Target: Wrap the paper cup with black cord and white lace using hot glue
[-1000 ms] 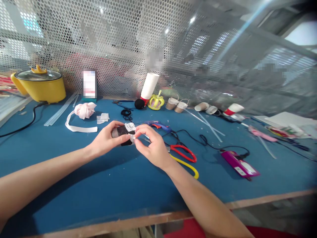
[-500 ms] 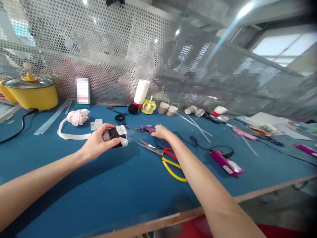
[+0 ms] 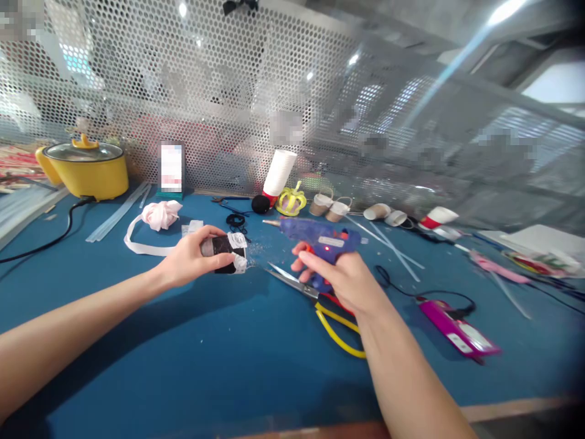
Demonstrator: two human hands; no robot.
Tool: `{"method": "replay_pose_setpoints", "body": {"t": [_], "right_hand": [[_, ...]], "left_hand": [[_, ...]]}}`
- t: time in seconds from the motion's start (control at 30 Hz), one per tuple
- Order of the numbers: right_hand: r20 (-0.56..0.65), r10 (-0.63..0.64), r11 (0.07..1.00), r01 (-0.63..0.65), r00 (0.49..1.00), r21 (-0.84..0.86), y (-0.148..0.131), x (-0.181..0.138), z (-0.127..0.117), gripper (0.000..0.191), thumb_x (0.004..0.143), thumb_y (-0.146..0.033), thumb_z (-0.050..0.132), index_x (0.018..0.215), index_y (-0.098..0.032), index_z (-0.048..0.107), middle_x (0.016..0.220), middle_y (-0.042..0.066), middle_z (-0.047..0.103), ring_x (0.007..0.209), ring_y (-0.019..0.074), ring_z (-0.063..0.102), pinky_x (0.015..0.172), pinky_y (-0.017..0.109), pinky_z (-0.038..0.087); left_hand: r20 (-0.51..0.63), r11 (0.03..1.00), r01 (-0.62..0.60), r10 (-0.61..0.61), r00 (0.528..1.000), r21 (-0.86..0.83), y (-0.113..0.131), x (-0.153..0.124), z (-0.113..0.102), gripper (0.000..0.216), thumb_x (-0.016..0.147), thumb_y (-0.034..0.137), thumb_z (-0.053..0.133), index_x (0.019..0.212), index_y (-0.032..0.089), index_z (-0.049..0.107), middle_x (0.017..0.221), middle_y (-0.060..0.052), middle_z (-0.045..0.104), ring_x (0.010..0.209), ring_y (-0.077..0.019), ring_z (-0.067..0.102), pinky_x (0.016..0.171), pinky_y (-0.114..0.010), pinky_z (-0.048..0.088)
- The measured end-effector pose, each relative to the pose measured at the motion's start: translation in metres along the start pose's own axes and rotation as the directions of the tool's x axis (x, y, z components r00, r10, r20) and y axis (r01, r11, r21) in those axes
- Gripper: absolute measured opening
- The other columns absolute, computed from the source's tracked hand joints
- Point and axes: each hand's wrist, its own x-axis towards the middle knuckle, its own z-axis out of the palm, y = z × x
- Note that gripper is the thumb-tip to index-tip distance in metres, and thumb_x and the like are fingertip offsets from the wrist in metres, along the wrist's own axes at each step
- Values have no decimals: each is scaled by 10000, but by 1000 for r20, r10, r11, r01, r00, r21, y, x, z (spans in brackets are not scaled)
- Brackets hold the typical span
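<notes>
My left hand (image 3: 196, 256) grips a small black-and-grey piece (image 3: 223, 246) with crumpled white patches on its right end; its exact kind I cannot make out. A blue glue gun (image 3: 320, 235) is raised in my right hand (image 3: 347, 274), its nozzle pointing left and a small red light lit on its side. My fingers wrap round its handle near the orange trigger. Below it on the table lies a pair of scissors (image 3: 340, 329) with yellow and red handles, its blades toward the left. Clear stringy bits (image 3: 258, 250) lie between the held piece and the scissors.
Pink ribbon (image 3: 161, 214) lies bundled behind my left hand. Along the back stand a yellow electric pot (image 3: 94, 177), a phone (image 3: 171, 167), stacked paper cups (image 3: 280, 174), a yellow crown-shaped piece (image 3: 291, 202) and small baskets (image 3: 337, 211). A purple power strip (image 3: 457, 329) with cords lies right.
My right hand has lifted the glue gun off the table and brought it nearer. The left hand keeps its hold on the black-and-grey piece. The whole view has shifted slightly.
</notes>
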Motion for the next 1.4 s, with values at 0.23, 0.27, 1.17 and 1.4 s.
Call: {"method": "replay_pose_setpoints", "body": {"t": [0.23,0.27,1.17,1.4], "right_hand": [[72,-71,980,83,995,-181,-5,-17,15,244,728,-386,604,654,-155,576,433,-33,496,373,87,464,363,205,421],[71,-82,975,95,994,-203,-4,-17,16,246,734,-383,598,636,-160,564,427,-37,488,368,85,460,368,204,423],[30,-35,961,42,999,-272,-5,-20,19,273,742,-425,578,612,-186,553,396,-25,481,410,127,513,407,235,448],[95,2,962,24,995,-272,-5,-16,18,280,769,-420,556,619,-186,586,386,-6,486,512,177,591,451,256,474]], "left_hand": [[10,1000,3,-3,1000,4,1,0,-3,557,636,547,598,1032,160,539,868,-42,600,765,-191,550,675,-321,469],[10,1000,4,-4,1000,3,2,0,-3,556,633,544,599,1028,158,542,864,-41,601,764,-190,551,675,-319,470],[53,1000,-11,11,999,-6,4,-1,-3,523,644,529,601,1016,165,550,849,-31,616,764,-188,563,680,-307,465],[78,1000,-27,27,997,4,5,-3,-2,504,654,510,608,1022,172,549,885,-33,628,786,-190,575,690,-300,463]]}}
